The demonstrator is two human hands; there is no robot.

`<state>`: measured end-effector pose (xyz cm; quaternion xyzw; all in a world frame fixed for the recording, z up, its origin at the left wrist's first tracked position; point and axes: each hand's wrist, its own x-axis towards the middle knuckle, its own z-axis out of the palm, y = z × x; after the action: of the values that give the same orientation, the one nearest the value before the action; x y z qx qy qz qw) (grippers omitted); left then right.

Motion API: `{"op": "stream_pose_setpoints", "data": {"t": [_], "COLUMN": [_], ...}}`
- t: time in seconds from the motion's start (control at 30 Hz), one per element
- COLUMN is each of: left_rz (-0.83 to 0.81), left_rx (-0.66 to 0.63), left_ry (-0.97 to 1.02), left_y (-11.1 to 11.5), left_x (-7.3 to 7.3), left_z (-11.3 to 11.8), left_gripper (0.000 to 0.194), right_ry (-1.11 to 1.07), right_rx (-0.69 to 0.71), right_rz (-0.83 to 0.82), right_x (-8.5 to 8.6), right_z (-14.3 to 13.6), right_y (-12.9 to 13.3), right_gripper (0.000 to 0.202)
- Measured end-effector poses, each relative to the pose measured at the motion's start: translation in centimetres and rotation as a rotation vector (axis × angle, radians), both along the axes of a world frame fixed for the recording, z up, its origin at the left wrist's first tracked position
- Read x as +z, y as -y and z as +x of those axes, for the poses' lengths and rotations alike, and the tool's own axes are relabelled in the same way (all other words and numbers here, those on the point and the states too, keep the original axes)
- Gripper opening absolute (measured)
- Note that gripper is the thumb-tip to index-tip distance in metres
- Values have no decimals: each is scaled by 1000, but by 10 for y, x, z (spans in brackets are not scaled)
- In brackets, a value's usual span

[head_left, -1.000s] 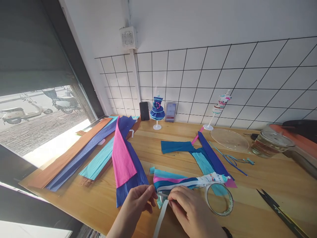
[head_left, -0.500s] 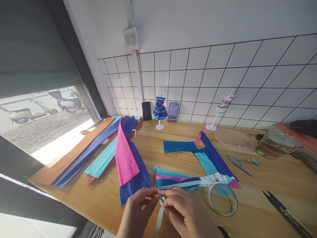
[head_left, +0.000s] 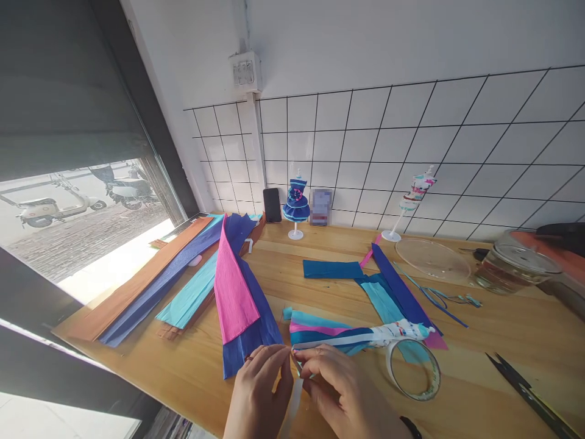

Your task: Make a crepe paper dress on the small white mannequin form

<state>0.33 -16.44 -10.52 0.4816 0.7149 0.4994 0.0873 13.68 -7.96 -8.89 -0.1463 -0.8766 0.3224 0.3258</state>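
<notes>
At the left of the table (head_left: 201,396), an orange paper band (head_left: 137,286) lies beside blue and turquoise ones. Next to these, a pink paper band (head_left: 235,292) overlaps dark blue paper (head_left: 233,363).

The left hand (head_left: 260,390) is raised near the table's front edge. Its thumb and forefinger are drawn together and appear clamped on a narrow white strip (head_left: 296,399); the exact contact is partly hidden. The strip lies between the two hands, with its lower length hanging toward the viewer. The right hand (head_left: 336,381), fingertips all but meeting the left's, pinches the same strip.

Just beyond the hands, a white mannequin (head_left: 397,330) lies on its side, its paper skirt (head_left: 320,332) spreading leftward. A roll of tape (head_left: 435,378) is on the table just beside it. At far right lie scissors (head_left: 521,385), apart from both hands.

Assessment: the step in hand is judged to be fingertip work at the strip's end. The next move calls for a light, steady pinch, keeping the strip untwisted.
</notes>
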Motion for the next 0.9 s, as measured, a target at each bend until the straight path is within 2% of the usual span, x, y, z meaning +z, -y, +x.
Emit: {"op": "stream_pose_setpoints", "data": {"t": [0.07,0.2,0.37,0.53,0.67,0.9], "left_rz": [-52,-183,-196,-195,-169,-122], "left_rx": [22,29,-63,-100,-119,-106], "left_ry": [85,409,668,772,832,902], "left_y": [-2,-6,-9,-8,-7,-8], "left_x": [0,-1,3,6,3,-5], "left_z": [-1,-10,-16,-17,-18,-20], "left_gripper": [18,17,21,25,27,27], "right_ry": [40,104,121,119,123,142], "right_rx": [-17,-60,-116,-180,-230,-422], "right_rz": [-7,-44,-117,-129,-147,-155], "right_x": [1,2,2,2,-3,-9], "right_z": [5,15,26,40,58,94], "right_y": [-1,-4,-12,-22,-32,-49], "right_gripper": [21,15,10,13,13,17]}}
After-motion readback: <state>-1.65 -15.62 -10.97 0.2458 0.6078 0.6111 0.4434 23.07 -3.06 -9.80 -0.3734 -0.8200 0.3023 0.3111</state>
